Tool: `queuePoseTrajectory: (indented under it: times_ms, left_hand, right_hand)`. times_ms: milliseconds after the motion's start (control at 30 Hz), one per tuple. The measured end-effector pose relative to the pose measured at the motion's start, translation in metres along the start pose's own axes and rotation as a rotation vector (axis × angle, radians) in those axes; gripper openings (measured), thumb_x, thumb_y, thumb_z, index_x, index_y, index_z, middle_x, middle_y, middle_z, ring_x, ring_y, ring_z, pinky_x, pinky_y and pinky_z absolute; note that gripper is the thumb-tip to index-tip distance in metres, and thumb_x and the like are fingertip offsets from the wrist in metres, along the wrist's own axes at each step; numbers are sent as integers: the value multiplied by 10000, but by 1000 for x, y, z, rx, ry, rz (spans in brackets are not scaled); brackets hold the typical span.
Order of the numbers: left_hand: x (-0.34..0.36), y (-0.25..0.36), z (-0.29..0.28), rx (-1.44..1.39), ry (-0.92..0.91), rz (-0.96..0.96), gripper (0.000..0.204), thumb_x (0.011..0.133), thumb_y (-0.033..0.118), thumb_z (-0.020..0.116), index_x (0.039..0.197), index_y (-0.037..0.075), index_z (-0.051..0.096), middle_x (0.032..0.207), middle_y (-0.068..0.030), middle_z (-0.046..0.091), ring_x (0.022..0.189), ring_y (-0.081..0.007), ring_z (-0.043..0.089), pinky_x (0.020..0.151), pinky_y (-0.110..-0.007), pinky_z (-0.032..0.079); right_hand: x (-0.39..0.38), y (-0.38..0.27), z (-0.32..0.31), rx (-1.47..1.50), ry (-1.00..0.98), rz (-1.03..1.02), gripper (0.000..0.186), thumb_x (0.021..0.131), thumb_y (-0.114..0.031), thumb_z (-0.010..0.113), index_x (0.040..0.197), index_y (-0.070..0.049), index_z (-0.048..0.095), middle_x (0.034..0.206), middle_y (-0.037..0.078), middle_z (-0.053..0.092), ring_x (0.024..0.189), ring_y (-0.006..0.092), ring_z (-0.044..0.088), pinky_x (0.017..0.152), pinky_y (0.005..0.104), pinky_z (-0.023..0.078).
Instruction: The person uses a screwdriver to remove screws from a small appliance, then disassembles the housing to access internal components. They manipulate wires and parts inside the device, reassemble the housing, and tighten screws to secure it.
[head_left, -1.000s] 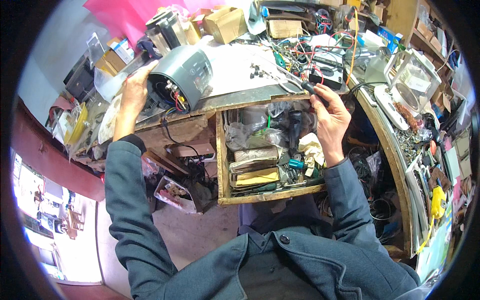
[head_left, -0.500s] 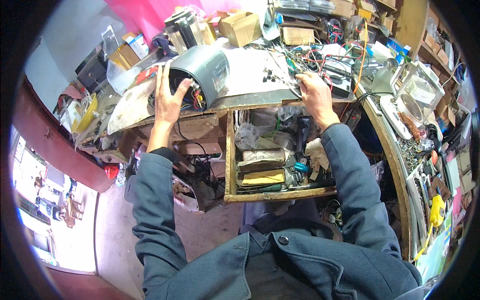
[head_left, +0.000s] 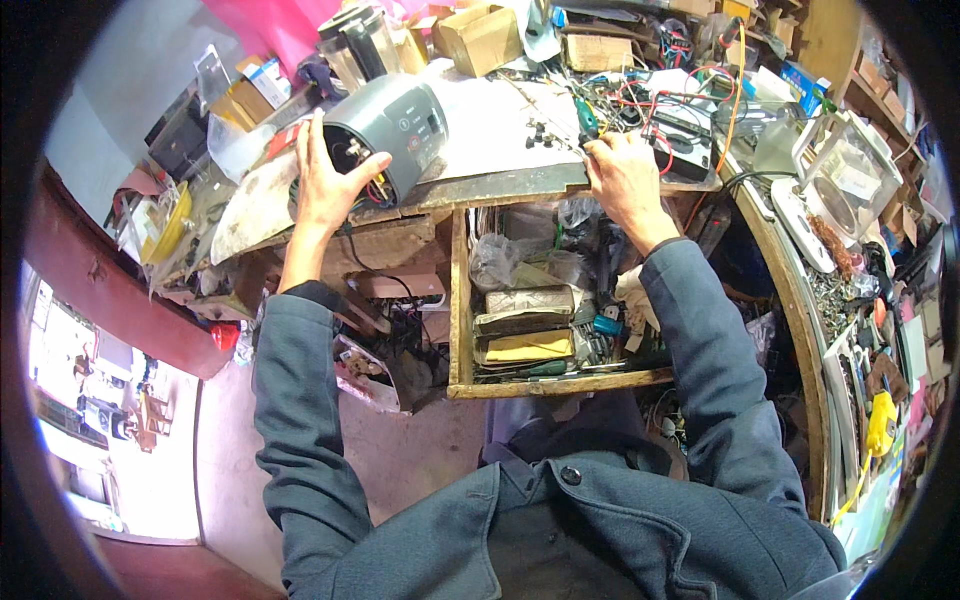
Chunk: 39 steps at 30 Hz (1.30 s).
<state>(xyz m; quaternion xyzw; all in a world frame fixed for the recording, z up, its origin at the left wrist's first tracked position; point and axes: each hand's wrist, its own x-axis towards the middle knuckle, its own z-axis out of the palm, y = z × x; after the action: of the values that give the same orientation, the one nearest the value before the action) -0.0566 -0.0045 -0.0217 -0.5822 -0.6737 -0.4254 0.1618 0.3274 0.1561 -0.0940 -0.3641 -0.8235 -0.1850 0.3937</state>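
A grey cylindrical appliance housing [head_left: 410, 130] lies on its side at the left of the bench, its open end toward me with wires and small parts inside. My left hand [head_left: 325, 180] grips the rim of this open end, fingers along its left side and thumb across at the right. Farther right, at the bench's front edge, my right hand [head_left: 622, 178] has its fingers drawn together; what they hold, if anything, is hidden. Just beyond those fingertips is a green-handled screwdriver [head_left: 586, 116]. Small dark parts [head_left: 540, 134] lie on the white sheet [head_left: 480, 120] between my hands.
An open wooden drawer [head_left: 458, 320] below the bench holds bags, packets and tools. Red leads and a black-and-silver device [head_left: 684, 156] crowd the right. Cardboard boxes [head_left: 478, 40] and a clear jug [head_left: 357, 45] stand behind. A cluttered side bench [head_left: 775, 260] runs along my right.
The housing has turned slightly, so more of its marked front shows, and my left hand has moved with it. My right hand has shifted slightly left and stays near the tools.
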Motion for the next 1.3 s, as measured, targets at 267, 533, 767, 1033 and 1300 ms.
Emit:
queuePoseTrajectory:
  times_ms: [267, 533, 767, 1033, 1300]
  left_hand:
    - [-12, 16, 0, 117, -35, 76, 1364, 603, 604, 934, 1647, 163, 175, 1650, -293, 177, 1523, -481, 237, 1221, -578, 278]
    - [-11, 10, -3, 95, -13, 133, 1319, 582, 552, 958, 1634, 198, 245, 1632, -266, 231, 1495, -460, 297, 1206, -565, 316]
    - [-9, 9, -1, 47, 29, 206, 1261, 585, 490, 971, 1612, 194, 301, 1594, -244, 319, 1447, -447, 382, 1174, -551, 367]
    - [-5, -15, -5, 70, -51, 62, 1331, 632, 567, 934, 1616, 34, 214, 1651, -282, 230, 1530, -426, 275, 1225, -503, 311]
    - [-7, 0, -7, 98, -57, 83, 1324, 624, 563, 939, 1613, 46, 226, 1644, -275, 240, 1522, -426, 287, 1220, -514, 320]
  right_hand:
    - [12, -33, -7, 134, 25, -11, 187, 866, -154, 733, 1036, -77, 746, 1136, 130, 684, 1073, 337, 616, 900, 456, 500]
    - [42, -93, 1, 679, -49, 83, 200, 935, -206, 709, 1066, -59, 748, 995, 145, 746, 948, 317, 715, 856, 411, 549]
    - [77, -129, 19, 990, -228, 196, 226, 967, -221, 712, 1101, -46, 763, 921, 78, 775, 823, 153, 717, 783, 305, 564]
    - [60, -143, 47, 1089, -379, 318, 205, 970, -203, 711, 1060, -26, 760, 833, 36, 745, 726, 90, 687, 698, 264, 557]
    - [69, -149, 39, 1110, -235, 318, 206, 956, -208, 728, 1036, -25, 774, 825, 55, 754, 720, 107, 686, 688, 274, 547]
